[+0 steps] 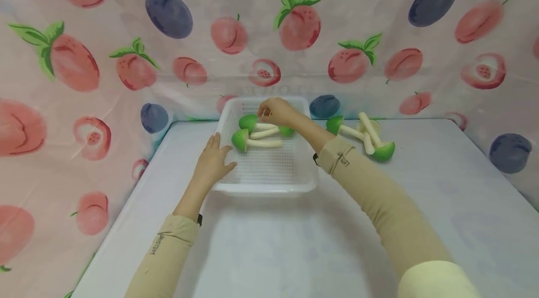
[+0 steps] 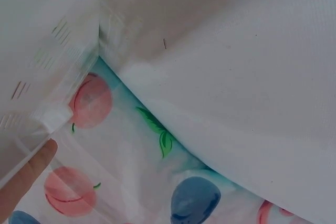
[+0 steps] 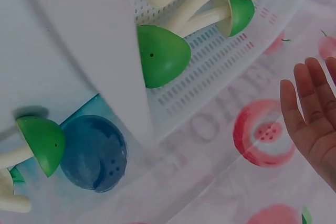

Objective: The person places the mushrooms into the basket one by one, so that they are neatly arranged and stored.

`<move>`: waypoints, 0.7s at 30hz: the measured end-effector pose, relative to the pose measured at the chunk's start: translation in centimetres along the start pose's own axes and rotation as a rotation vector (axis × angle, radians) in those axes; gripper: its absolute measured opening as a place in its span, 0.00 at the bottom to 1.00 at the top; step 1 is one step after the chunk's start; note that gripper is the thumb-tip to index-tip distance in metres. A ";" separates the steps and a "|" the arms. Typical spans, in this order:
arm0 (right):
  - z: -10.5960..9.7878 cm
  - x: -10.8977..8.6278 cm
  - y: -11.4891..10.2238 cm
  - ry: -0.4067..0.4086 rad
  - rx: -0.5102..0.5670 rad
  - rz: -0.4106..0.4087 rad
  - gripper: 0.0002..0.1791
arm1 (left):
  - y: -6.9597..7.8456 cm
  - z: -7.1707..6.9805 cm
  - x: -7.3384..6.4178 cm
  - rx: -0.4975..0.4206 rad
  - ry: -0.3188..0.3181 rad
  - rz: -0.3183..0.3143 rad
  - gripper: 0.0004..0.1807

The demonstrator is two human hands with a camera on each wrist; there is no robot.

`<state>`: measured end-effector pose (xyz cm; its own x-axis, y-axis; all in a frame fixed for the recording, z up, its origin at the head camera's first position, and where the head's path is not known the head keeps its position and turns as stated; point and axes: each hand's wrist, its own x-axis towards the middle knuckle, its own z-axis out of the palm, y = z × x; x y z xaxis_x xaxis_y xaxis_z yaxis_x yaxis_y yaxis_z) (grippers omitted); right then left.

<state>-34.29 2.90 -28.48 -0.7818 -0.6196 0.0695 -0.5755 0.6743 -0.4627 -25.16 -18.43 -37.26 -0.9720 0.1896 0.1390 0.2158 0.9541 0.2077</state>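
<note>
A white perforated basket holds three toy mushrooms with green caps and pale stems, among them a front mushroom and a rear mushroom. At the basket's left rim rests my left hand, fingers straight, thumb over the inner side. One finger shows along the rim in the left wrist view. My right hand is over the back of the basket, above the mushrooms. Its fingers are loosely bent and hold nothing. The third mushroom's cap lies near the basket's right wall.
Right of the basket, more mushrooms lie on the white table in a loose pile, including a green-capped mushroom and another mushroom. A fruit-printed cloth hangs behind the table and along its left side.
</note>
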 end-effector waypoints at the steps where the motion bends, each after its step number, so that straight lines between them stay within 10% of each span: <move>1: -0.1 -0.2 0.0 0.009 0.002 -0.010 0.10 | 0.0 0.0 0.0 -0.003 0.002 0.001 0.28; 21: -1.1 -7.5 0.8 0.216 0.283 -0.028 0.11 | 0.0 0.1 0.0 -0.021 0.011 -0.003 0.28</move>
<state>-29.16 8.52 -28.39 -0.8168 -0.5164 0.2572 -0.5319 0.5014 -0.6824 -25.21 -18.44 -37.37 -0.9716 0.1839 0.1489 0.2147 0.9496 0.2285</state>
